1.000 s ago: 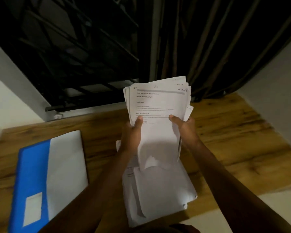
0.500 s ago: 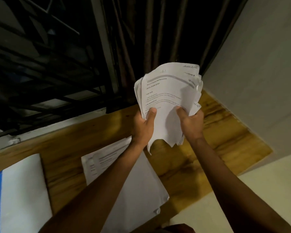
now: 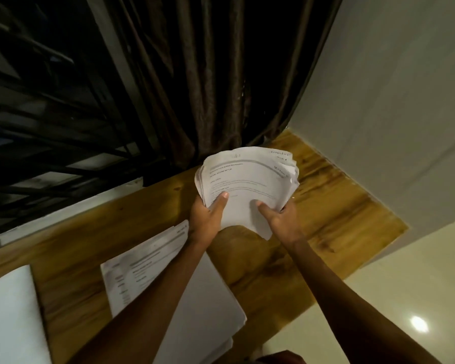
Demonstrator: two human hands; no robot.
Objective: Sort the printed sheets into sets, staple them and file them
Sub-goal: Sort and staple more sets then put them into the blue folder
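Both hands, your left hand (image 3: 206, 219) and right hand (image 3: 280, 219), clamp the fanned sheets (image 3: 247, 185) above the tabletop (image 3: 326, 219); loosen either thumb and pages could slide out.

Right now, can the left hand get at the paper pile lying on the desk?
Probably not yet: the left hand is gripping the held sheaf with the right hand. The pile lies uncovered below its forearm.
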